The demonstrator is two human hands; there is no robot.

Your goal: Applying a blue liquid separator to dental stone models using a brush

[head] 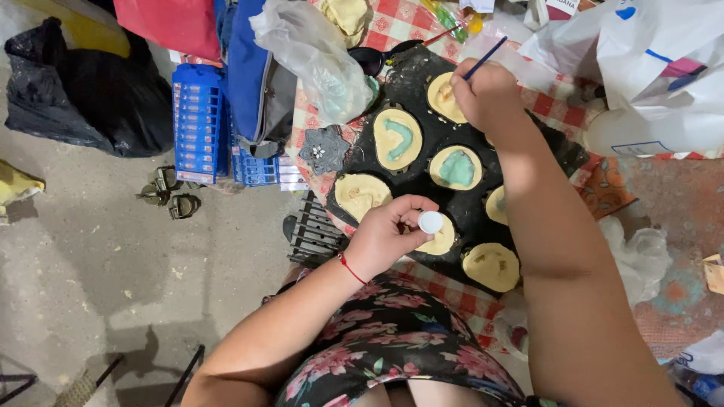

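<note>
Leaning over the checked worktop (452,290), I have the black mould tray (471,218) with its pale yellow casts in front of me, and my right hand (486,94) pinches a thin blue-handled brush (485,59), its tip down at the far cast (443,98). My left hand (388,234) rests at the tray's near edge, fingers (411,203) curled around a small white cap (431,221). To paint well, I judge I should keep the strokes light and inside the raised shape.
</note>
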